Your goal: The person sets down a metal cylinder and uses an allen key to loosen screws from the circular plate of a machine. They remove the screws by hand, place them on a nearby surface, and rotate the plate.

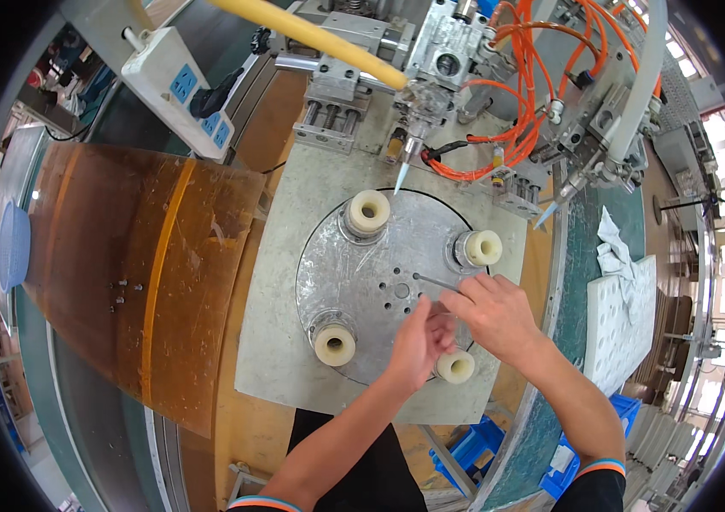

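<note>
My right hand (499,316) grips a thin dark hex key (437,282) between thumb and fingers. Its far end meets one of the small holes in the middle of a round metal turntable (345,282). Just left of it and lower, my left hand (422,341) hovers with the thumb up and the fingers curled in; whatever lies in them, if anything, is hidden. Around the plate's rim stand cream ring-shaped fixtures: one at the back (369,210), one at the right (483,248), one at the front left (334,345) and one beside my left hand (455,367).
Pointed nozzles (402,175) and metal slides with orange air hoses (520,145) stand over the turntable's far side. Several small screws (120,299) lie on an amber plastic sheet (98,230) at left. A white power strip (176,90) hangs behind it; a white perforated block (623,316) is at right.
</note>
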A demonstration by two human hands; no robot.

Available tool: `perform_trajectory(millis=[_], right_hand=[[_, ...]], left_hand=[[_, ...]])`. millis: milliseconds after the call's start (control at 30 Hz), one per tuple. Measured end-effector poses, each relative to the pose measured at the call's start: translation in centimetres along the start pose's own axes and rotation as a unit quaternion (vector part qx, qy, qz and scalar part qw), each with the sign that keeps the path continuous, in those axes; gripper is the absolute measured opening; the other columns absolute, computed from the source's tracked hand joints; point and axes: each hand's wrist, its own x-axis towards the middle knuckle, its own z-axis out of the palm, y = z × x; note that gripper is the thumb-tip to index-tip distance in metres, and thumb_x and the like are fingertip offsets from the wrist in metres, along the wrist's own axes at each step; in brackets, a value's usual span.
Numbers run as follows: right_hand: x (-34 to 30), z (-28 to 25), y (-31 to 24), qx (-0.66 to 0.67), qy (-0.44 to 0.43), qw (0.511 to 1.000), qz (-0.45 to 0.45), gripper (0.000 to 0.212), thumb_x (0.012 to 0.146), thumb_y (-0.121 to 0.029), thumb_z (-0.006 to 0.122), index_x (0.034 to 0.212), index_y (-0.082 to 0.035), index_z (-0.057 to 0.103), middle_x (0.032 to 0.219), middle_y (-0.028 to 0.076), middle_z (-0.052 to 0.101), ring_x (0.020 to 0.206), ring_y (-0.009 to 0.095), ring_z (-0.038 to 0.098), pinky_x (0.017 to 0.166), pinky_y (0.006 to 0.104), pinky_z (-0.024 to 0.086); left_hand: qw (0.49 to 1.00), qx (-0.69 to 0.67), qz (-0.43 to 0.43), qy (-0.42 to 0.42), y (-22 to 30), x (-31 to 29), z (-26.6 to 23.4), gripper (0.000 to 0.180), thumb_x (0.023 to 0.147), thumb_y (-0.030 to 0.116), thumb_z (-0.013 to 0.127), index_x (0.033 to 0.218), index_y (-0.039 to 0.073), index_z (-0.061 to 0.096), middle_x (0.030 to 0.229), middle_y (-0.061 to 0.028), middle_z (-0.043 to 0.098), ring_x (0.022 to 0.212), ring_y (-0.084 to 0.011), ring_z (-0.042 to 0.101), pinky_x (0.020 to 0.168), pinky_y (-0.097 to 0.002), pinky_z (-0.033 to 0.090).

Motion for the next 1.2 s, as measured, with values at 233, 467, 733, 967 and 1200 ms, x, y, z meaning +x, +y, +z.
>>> perform_trajectory(millis=[233,467,733,967,1200], right_hand=[[-4.8,-2.3,2.8,0.073,0.288,0.948,0.116,0.031,0.071,0.003,0.052,0.099,-0.005,0.062,0.094,0.009,0.062,0.090,0.023,0.059,0.072,0.0326,0.045],[-15.0,5.9,-1.5,0.601,0.420,0.530,0.425,0.021,0.079,-0.006,0.041,0.088,0.001,0.059,0.080,0.008,0.056,0.066,0.011,0.047,0.064,0.0233,0.041],[-12.0,14.2,-8.5,0.496,0.219,0.738,0.402,0.066,0.066,-0.001,0.069,0.127,-0.010,0.047,0.122,0.010,0.047,0.092,0.018,0.055,0.073,0.0286,0.049],[-10.8,15.2,-8.6,0.397,0.222,0.798,0.396,0.079,0.058,-0.010,0.082,0.126,-0.013,0.043,0.124,0.010,0.049,0.113,0.029,0.050,0.089,0.0389,0.049],[-10.2,15.4,-9.1,0.375,0.246,0.787,0.424,0.077,0.056,-0.010,0.082,0.123,-0.014,0.044,0.123,0.008,0.053,0.111,0.028,0.054,0.086,0.0357,0.050]], left_hand=[[0.807,0.538,0.230,0.086,5.2,-2.6,2.1,0.019,0.092,0.020,0.052,0.098,0.003,0.057,0.074,-0.0034,0.053,0.063,-0.0135,0.053,0.059,-0.0305,0.046],[0.249,0.930,0.266,-0.055,8.1,4.7,1.8,0.024,0.074,0.006,0.061,0.098,0.008,0.061,0.094,-0.0065,0.059,0.092,-0.0262,0.057,0.076,-0.0360,0.050],[0.131,0.966,0.181,-0.128,8.9,7.2,-0.2,0.020,0.075,0.006,0.060,0.095,0.008,0.060,0.095,-0.0072,0.058,0.093,-0.0259,0.059,0.076,-0.0368,0.051],[0.007,0.959,0.200,-0.199,9.5,7.4,0.1,0.021,0.073,0.005,0.056,0.094,0.003,0.052,0.089,-0.0100,0.055,0.086,-0.0246,0.060,0.071,-0.0335,0.052],[-0.071,0.943,0.232,-0.228,9.6,7.5,-0.8,0.023,0.075,0.007,0.053,0.096,0.003,0.047,0.086,-0.0084,0.052,0.084,-0.0218,0.058,0.068,-0.0296,0.053]])
